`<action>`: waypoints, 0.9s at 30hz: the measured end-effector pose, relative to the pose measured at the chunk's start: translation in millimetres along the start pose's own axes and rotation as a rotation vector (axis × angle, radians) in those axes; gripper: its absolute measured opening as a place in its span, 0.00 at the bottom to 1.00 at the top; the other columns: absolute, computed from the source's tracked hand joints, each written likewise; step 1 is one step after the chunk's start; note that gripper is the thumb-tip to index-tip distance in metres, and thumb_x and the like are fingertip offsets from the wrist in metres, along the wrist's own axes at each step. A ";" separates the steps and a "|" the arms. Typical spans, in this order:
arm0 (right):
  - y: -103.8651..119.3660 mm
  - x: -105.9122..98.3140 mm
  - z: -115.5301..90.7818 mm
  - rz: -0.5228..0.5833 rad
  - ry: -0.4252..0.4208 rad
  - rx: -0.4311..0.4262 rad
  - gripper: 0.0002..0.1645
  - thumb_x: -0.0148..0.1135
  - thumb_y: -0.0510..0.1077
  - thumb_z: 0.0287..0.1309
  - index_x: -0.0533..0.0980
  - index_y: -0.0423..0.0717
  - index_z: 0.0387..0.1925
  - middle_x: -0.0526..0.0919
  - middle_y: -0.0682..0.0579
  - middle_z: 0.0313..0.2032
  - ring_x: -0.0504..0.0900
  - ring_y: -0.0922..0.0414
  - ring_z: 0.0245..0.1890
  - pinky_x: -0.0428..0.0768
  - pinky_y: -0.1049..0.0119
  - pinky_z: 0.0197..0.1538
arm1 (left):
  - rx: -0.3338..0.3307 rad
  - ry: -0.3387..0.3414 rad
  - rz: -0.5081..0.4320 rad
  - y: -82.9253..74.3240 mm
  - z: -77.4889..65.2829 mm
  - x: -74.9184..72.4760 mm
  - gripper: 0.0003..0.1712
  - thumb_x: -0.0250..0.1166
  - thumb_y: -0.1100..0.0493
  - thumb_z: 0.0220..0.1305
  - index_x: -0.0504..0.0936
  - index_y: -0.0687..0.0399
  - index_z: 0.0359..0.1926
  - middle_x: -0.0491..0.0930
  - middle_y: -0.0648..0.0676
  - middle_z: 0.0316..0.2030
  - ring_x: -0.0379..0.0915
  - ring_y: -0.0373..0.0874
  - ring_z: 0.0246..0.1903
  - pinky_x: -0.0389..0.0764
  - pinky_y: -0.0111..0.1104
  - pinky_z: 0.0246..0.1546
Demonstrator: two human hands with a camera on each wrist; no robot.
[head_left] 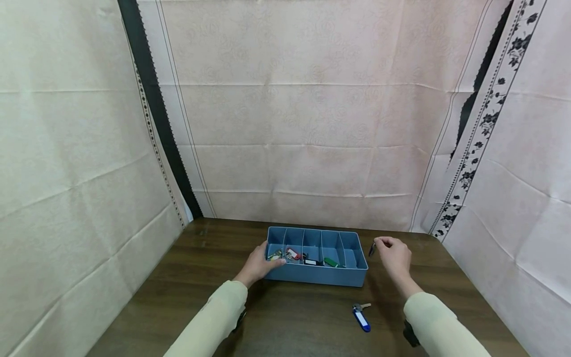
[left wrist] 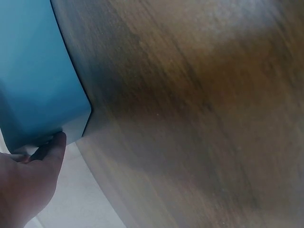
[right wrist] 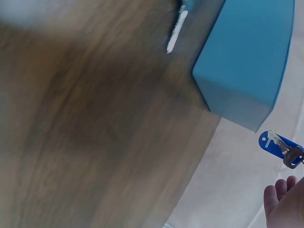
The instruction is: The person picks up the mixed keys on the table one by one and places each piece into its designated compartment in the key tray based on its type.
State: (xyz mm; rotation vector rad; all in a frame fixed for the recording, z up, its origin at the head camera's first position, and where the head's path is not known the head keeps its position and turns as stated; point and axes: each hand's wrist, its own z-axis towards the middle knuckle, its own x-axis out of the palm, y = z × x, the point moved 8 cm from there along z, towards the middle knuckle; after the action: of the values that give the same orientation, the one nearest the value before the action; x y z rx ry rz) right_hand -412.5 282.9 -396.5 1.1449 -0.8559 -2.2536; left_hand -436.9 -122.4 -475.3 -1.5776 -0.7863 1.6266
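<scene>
A blue divided box (head_left: 312, 275) stands on the table, with several tagged keys in its compartments. My left hand (head_left: 258, 264) grips the box's left end, its thumb over the front rim. In the left wrist view, part of that hand (left wrist: 33, 180) shows against the box's end wall. To the right of the box, my right hand (head_left: 394, 255) pinches a key with a blue tag (right wrist: 278, 145), which hangs below the fingertips beside the box. Another key with a blue tag (head_left: 362, 320) lies on the table in front of the box's right end.
Inside the box, a red tag (head_left: 293, 254), a black tag (head_left: 312, 262) and a green tag (head_left: 331, 262) lie in separate compartments. A yellow-green tag (head_left: 275, 255) is in the leftmost one. The brown wooden table (head_left: 294, 322) is bounded by pale cloth (head_left: 290, 148) behind and at both sides.
</scene>
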 end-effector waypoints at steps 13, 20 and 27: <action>22.1 17.1 13.0 0.078 0.011 0.046 0.18 0.61 0.50 0.66 0.85 0.39 0.43 0.85 0.39 0.45 0.79 0.41 0.49 0.73 0.47 0.51 | 0.000 -0.002 0.007 0.5 0.6 -0.5 0.59 0.72 0.36 0.55 0.53 0.56 0.77 0.59 0.64 0.71 0.59 0.63 0.68 0.62 0.61 0.63; 30.5 27.7 16.5 0.089 0.021 0.054 0.18 0.62 0.50 0.65 0.86 0.40 0.42 0.86 0.40 0.43 0.80 0.43 0.47 0.74 0.49 0.50 | -0.001 -0.001 0.009 -0.1 1.2 0.3 0.58 0.72 0.37 0.55 0.53 0.56 0.77 0.59 0.64 0.71 0.59 0.63 0.68 0.62 0.60 0.63; 27.5 38.3 17.7 0.099 0.059 0.087 0.17 0.61 0.51 0.65 0.86 0.43 0.42 0.86 0.42 0.44 0.79 0.44 0.49 0.75 0.50 0.51 | -0.005 -0.001 0.012 -1.5 0.0 1.3 0.58 0.72 0.37 0.56 0.53 0.56 0.77 0.59 0.64 0.71 0.59 0.63 0.68 0.62 0.60 0.63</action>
State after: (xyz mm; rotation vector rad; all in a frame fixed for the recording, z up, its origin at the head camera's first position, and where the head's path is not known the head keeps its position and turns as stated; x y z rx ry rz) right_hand -444.6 244.6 -389.5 1.1746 -0.9732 -2.1110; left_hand -436.7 -120.5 -474.8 -1.5880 -0.7835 1.6355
